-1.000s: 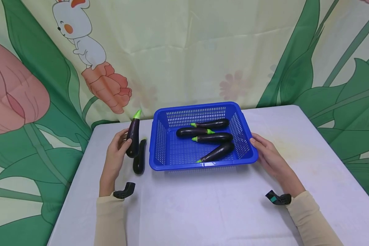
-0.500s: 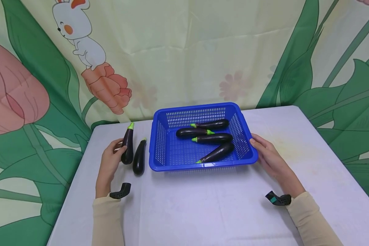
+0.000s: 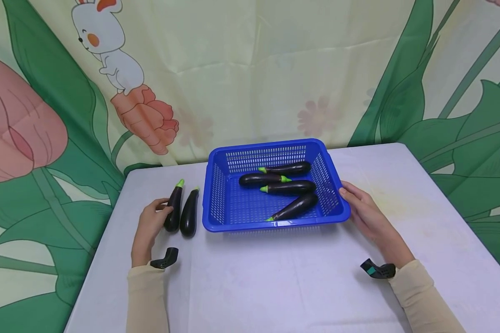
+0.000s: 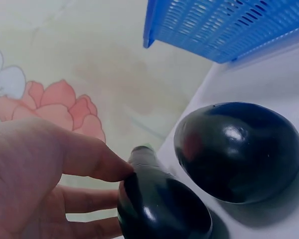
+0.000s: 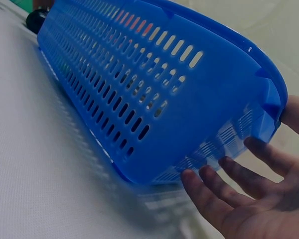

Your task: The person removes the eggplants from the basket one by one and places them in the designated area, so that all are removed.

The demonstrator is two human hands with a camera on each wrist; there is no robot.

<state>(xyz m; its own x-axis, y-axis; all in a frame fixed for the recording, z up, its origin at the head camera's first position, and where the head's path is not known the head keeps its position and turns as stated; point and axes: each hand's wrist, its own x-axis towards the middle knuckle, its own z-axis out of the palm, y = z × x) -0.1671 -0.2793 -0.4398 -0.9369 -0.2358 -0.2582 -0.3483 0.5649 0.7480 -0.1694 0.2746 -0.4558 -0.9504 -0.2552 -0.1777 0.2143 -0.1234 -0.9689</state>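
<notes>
In the head view my left hand (image 3: 151, 226) pinches a dark purple eggplant (image 3: 173, 210) between thumb and fingers at the table's left side. Its green stem end points away from me. Close on its right lies a second eggplant (image 3: 189, 215); the left wrist view shows the rounded end of this neighbouring eggplant (image 4: 239, 152) beside the held one. My right hand (image 3: 366, 215) grips the right side of a blue perforated basket (image 3: 271, 226), thumb at the rim and fingers against the outer wall (image 5: 189, 99). Inside the basket lie several eggplants (image 3: 292, 187), mostly toward its right half.
A white cloth covers the table (image 3: 250, 282). Directly behind the table hangs a printed curtain (image 3: 250, 92) with flowers and a rabbit. The basket's left wall stands just right of the two loose eggplants.
My left hand has brought its eggplant down and slightly left, from above the neighbouring eggplant to a place beside it on the table. The right hand and basket have stayed put.
</notes>
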